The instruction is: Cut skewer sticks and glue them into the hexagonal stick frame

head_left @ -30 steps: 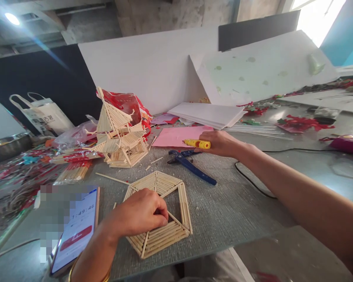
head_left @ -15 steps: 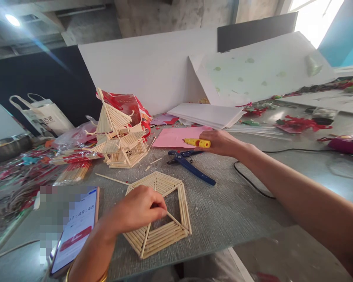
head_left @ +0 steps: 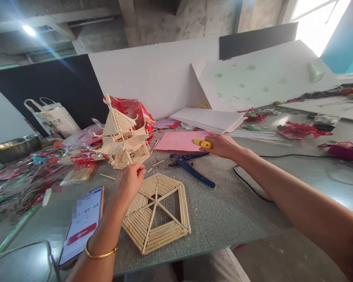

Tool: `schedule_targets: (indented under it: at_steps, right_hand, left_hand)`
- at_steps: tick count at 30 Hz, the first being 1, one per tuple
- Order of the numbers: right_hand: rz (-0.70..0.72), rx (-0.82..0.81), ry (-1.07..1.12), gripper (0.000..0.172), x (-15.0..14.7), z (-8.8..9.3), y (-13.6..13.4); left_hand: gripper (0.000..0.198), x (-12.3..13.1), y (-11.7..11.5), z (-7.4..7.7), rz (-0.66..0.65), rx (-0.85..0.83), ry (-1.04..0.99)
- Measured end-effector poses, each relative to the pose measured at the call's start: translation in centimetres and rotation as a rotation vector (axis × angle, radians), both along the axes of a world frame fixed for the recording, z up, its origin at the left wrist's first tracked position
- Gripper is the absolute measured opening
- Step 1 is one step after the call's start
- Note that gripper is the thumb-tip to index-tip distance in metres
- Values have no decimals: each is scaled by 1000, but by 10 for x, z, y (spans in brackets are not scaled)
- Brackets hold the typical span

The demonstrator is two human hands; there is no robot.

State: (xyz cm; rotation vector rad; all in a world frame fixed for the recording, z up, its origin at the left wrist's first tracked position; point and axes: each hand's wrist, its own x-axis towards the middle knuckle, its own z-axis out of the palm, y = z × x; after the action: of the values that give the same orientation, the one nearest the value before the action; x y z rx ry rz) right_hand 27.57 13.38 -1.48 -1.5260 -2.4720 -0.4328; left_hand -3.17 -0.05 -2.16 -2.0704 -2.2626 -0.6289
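A hexagonal frame of wooden sticks [head_left: 164, 237] lies flat on the grey mat, with spokes meeting at its middle. Several sections are filled with rows of sticks; others have gaps. My left hand [head_left: 132, 176] is just above its far left edge, fingers closed; what they hold, if anything, is hidden. A loose stick [head_left: 107, 177] shows left of that hand. My right hand [head_left: 222, 145] grips a yellow glue gun [head_left: 202, 143] over the pink sheet [head_left: 176, 141]. Blue cutting pliers [head_left: 192, 168] lie between the hexagon and my right hand, jaws toward the left.
Behind my left hand stands a stick pagoda [head_left: 125, 137]. A phone [head_left: 82, 227] lies at left, near bundled sticks [head_left: 79, 172] in plastic. White boards [head_left: 207, 117] are stacked at the back. A black cord [head_left: 250, 188] runs under my right forearm.
My left hand has moved from over the hexagon's middle, away from me and leftward, uncovering the spokes. My right hand still holds the glue gun, now turned slightly. The view has tilted up a little.
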Motion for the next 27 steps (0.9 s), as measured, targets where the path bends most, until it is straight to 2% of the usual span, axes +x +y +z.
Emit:
schedule_targets:
  at_steps: [4,6,8,12,15,17,19,23,27]
  right_hand:
    - [44,17,31,35,-2,-3,0]
    - [48,24,44,34,-3,-4,1]
    - [61,26,50,34,-3,-5,1]
    - [96,-8,46,33,-2,-7,2]
    - [104,-16,39,33,-1,-9,2]
    - [105,-5,36,33,-1,-9,3]
    - [104,3,34,32,-2,-8,2]
    - [100,-4,28,34,-3,-7,2]
    - [117,-21,20,30,-5,-5,0]
  left_hand:
    - [24,10,14,15,-176,-156,120]
    - [23,18,29,25,-258,-179,185]
    - [21,26,49,30,-276,-182,196]
    - [17,33,90,19,-241,-215,236]
    - [14,32,103,7,-231,-261,244]
    - [13,31,100,6,-245,-281,233]
    - [13,29,88,12,-277,-307,207]
    - [18,24,45,27,-387,-367,103]
    - [25,14,-1,24,-533,-478,-146]
